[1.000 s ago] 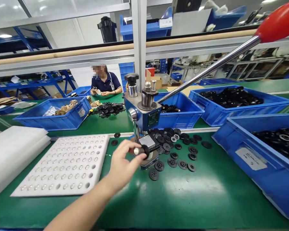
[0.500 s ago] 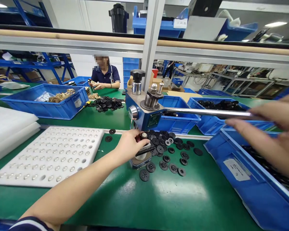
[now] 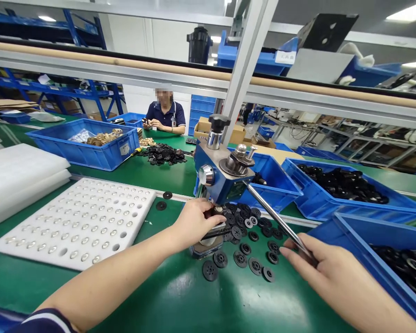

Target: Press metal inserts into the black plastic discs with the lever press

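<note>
A blue hand-lever press [image 3: 215, 166] stands on the green bench in front of me. My left hand [image 3: 194, 224] is at its base, thumb and fingers closed around a small round metal part [image 3: 219, 210] under the press head; the fingers partly hide it. My right hand [image 3: 327, 268] grips the end of the chrome lever [image 3: 272, 210], which slants down to the right. Around the base lie many black ridged discs [image 3: 241, 259], several near the bench's front. To the left, a white foam tray [image 3: 143, 208] holds rows of small silvery round parts.
Blue bins [image 3: 353, 226] with black parts stand at the right. At the back left is another blue bin [image 3: 76, 152] beside a pile of black parts [image 3: 164, 155]. White foam sheets [image 3: 21, 180] lie far left. A co-worker [image 3: 166, 113] sits opposite. A metal post [image 3: 251, 51] rises behind the press.
The lever has swung down and toward me, with my right hand, blurred before, now gripping it lower. My left hand stays at the press base. The view has shifted and tilted slightly.
</note>
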Demonstrator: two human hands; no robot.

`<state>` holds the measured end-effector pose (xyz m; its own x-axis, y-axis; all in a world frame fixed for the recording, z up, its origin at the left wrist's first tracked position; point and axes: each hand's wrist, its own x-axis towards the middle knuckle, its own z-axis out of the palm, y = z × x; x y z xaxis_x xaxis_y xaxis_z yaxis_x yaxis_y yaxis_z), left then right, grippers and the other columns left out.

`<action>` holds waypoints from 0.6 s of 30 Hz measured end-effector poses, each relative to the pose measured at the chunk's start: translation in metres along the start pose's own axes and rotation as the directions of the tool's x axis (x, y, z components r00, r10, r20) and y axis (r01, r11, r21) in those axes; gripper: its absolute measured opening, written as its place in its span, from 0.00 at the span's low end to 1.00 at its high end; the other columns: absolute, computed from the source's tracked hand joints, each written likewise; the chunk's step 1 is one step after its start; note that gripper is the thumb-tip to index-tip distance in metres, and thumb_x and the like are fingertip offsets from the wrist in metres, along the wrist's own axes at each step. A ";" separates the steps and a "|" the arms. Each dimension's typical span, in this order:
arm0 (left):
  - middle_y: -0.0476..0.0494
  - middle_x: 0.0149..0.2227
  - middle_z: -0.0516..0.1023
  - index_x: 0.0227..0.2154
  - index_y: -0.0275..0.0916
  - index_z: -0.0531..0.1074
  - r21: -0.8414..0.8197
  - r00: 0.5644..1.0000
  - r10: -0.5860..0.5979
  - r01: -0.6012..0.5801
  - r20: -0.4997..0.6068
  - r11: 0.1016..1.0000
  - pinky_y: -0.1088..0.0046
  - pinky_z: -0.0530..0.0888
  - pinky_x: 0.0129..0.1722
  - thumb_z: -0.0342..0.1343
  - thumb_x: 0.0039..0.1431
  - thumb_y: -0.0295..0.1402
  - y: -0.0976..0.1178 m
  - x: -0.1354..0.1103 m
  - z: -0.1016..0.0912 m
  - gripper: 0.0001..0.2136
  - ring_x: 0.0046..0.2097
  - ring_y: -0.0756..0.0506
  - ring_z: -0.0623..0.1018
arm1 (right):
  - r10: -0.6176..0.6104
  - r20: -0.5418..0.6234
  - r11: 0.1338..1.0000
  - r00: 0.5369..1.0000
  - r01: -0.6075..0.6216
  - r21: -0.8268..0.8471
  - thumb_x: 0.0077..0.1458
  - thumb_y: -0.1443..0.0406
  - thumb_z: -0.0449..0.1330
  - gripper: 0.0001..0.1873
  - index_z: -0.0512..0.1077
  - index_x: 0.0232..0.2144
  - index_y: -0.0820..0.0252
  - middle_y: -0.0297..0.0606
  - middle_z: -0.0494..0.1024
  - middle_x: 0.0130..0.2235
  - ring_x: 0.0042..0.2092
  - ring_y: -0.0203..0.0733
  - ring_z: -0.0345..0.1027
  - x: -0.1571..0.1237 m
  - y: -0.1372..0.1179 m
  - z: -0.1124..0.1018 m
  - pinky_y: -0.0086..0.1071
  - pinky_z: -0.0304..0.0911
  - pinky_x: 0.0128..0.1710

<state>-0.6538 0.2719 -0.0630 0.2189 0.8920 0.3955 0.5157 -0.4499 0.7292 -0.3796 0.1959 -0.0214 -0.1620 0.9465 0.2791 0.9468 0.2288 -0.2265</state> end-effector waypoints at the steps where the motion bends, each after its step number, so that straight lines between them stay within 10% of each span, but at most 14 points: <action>1: 0.47 0.25 0.77 0.21 0.36 0.76 -0.004 1.000 0.000 0.000 0.000 1.000 0.74 0.67 0.30 0.68 0.51 0.29 0.000 0.000 0.001 0.08 0.28 0.48 0.74 | -0.008 0.009 0.999 1.000 0.007 0.043 0.59 0.46 0.51 0.23 0.68 0.24 0.55 0.30 0.68 0.16 0.16 0.35 0.61 -0.001 0.000 0.009 0.28 0.57 0.17; 12: 0.45 0.30 0.79 0.26 0.36 0.77 -0.069 0.999 0.016 -0.014 0.036 0.998 0.73 0.69 0.33 0.65 0.54 0.31 -0.007 -0.001 0.007 0.05 0.32 0.47 0.75 | -0.057 -0.408 0.953 0.911 -0.072 -0.293 0.64 0.46 0.48 0.27 0.67 0.21 0.57 0.33 0.65 0.16 0.17 0.37 0.59 -0.016 0.003 0.047 0.30 0.49 0.18; 18: 0.47 0.28 0.77 0.23 0.37 0.75 -0.079 1.000 -0.020 0.022 0.024 0.997 0.74 0.68 0.31 0.66 0.53 0.30 -0.004 0.001 0.003 0.07 0.31 0.47 0.74 | -0.068 -0.483 0.988 0.873 -0.009 -0.154 0.64 0.49 0.51 0.23 0.73 0.28 0.59 0.37 0.74 0.23 0.23 0.37 0.66 -0.016 -0.029 0.029 0.30 0.59 0.25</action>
<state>-0.6528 0.2742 -0.0676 0.2279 0.9018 0.3672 0.4535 -0.4321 0.7795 -0.4132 0.1811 -0.0466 -0.0714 0.7011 0.7095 0.9797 0.1828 -0.0821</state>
